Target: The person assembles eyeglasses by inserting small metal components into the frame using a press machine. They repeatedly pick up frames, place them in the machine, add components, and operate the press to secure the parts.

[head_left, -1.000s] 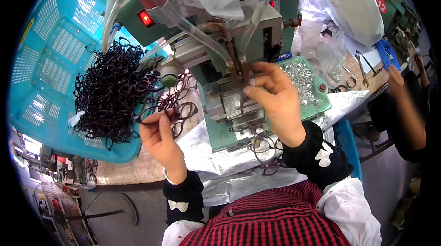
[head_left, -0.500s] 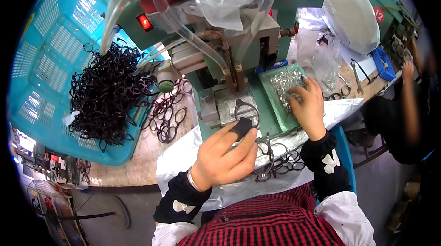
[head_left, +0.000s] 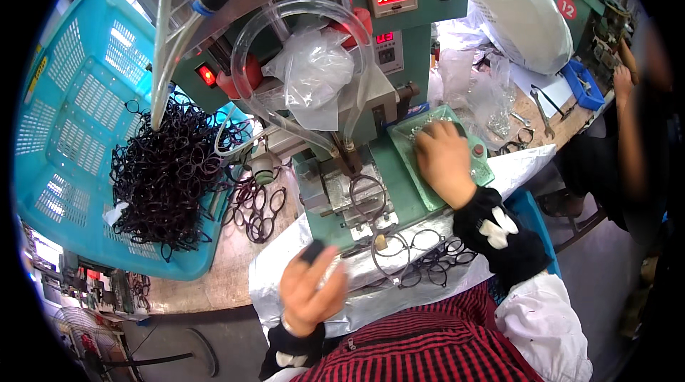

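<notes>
The right hand (head_left: pixel 444 161) digs, fingers bent, in the tray (head_left: pixel 417 161) of small parts. The blurred left hand (head_left: pixel 312 289) pinches something dark. Next, probably, a part goes on the frame (head_left: pixel 367 198).

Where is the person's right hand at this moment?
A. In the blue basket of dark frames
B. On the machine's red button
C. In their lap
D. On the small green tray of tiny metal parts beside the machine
D: the right hand rests on the green tray of small metal parts, right of the machine.

Plastic basket (head_left: pixel 71 132) (perforated), glossy wire frames (head_left: pixel 168 175).
</notes>
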{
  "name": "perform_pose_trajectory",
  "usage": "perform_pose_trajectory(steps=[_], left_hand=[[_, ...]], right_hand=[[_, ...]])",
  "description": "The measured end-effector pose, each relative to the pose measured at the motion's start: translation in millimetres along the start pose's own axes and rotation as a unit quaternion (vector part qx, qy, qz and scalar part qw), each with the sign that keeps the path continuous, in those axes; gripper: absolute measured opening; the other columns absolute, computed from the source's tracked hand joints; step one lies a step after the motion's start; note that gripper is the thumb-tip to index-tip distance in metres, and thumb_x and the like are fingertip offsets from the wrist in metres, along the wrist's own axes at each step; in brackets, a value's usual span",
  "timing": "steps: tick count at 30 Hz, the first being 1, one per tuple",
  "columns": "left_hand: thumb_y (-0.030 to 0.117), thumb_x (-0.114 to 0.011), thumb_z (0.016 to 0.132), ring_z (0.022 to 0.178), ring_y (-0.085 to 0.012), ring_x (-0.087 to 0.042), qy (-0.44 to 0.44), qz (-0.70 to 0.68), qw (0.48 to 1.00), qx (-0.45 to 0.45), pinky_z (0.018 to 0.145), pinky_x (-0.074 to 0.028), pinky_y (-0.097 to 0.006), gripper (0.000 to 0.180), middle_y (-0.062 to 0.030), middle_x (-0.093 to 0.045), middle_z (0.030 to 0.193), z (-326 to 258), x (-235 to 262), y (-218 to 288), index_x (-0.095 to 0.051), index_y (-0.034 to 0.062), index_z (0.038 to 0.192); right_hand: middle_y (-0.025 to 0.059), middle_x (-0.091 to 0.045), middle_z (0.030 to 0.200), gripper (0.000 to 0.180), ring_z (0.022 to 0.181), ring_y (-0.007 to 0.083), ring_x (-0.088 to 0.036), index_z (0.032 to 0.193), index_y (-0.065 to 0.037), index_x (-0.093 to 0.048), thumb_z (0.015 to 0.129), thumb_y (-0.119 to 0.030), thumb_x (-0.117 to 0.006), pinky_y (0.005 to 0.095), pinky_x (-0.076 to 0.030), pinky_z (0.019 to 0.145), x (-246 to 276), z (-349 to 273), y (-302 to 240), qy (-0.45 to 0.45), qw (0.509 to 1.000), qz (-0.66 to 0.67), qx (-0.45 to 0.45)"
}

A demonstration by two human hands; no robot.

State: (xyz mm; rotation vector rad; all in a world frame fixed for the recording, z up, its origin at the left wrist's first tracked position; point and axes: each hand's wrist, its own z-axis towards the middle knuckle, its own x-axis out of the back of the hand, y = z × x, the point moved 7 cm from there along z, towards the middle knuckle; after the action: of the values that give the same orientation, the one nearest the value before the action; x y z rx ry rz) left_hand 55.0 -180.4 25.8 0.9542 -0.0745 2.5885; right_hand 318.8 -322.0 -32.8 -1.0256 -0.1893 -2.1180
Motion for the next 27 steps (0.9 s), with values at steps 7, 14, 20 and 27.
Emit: perform_pose_trajectory(steps=[7,14,20,27], left_hand=[[0.003,-0.052,0.101,0.096,-0.0194,-0.064,0.342,0.106,0.881,0.308,0.086,-0.052,-0.03,0.018,-0.0126,-0.066,0.112,-63.6,142.8,-88.3,-0.06,-0.0054,0.115],[-0.001,-0.07,0.075,0.112,-0.038,-0.053,-0.054,0.24,0.923,0.295,0.099,-0.043,-0.043,0.02,-0.016,-0.062,0.123,-46.0,61.2,-165.5,-0.071,0.0057,0.093],[-0.001,-0.07,0.07,0.111,-0.0366,-0.053,-0.145,0.221,0.922,0.284,0.095,-0.045,-0.043,0.016,-0.015,-0.058,0.136,-116.2,6.6,-226.6,-0.072,0.0066,0.084],[0.003,-0.064,0.092,0.087,-0.0135,-0.063,0.093,-0.087,0.895,0.428,0.078,-0.048,-0.025,0.008,-0.0063,-0.071,0.102,-83.8,36.6,-189.1,-0.068,0.0015,0.099]], right_hand=[[0.0021,-0.067,0.092,0.012,0.086,0.0086,-0.06,0.103,-0.002,-0.064,0.091,-0.001,-0.065,0.0213,-0.045,0.08,6.2,-68.7,84.2,0.11,0.719,0.592,-0.348],[0.0032,-0.069,0.1,0.017,0.092,0.0107,-0.062,0.11,0.0,-0.068,0.093,-0.004,-0.065,0.0227,-0.047,0.086,-31.9,-24.1,42.0,0.06,0.703,0.627,-0.33],[0.006,-0.069,0.094,0.013,0.09,0.0119,-0.062,0.099,0.001,-0.07,0.087,-0.002,-0.069,0.0252,-0.048,0.082,16.9,-47.1,45.2,0.034,0.863,0.395,-0.313],[0.009,-0.069,0.094,0.013,0.091,0.0193,-0.065,0.094,0.001,-0.07,0.082,0.004,-0.066,0.0295,-0.049,0.084,69.3,-47.2,14.3,0.018,0.889,0.414,-0.195]])
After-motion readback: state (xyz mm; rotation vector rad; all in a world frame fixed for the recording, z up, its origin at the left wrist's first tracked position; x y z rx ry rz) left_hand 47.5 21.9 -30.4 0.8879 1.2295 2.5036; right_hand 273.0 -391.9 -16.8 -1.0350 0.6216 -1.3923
